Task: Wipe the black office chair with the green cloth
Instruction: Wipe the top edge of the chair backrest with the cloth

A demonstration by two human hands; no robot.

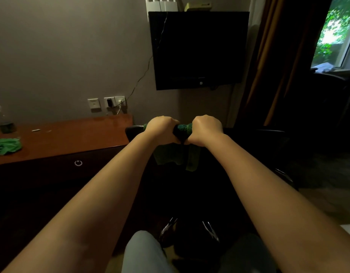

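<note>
The left hand [162,129] and right hand [206,128], side by side, both grip the green cloth [183,129] draped over the top edge of the black office chair [209,174] (another green rag [6,146] lies on the tabletop [71,138]).

The left hand [162,129] and right hand [207,129] grip the green cloth [183,129], which is draped over the backrest top of the black office chair [133,132]. A second green rag [6,147] lies near the front edge of the desk [71,138].

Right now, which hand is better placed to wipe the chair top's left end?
Left, probably: the left hand grips the cloth beside that end; the right hand grips it farther right.
</note>
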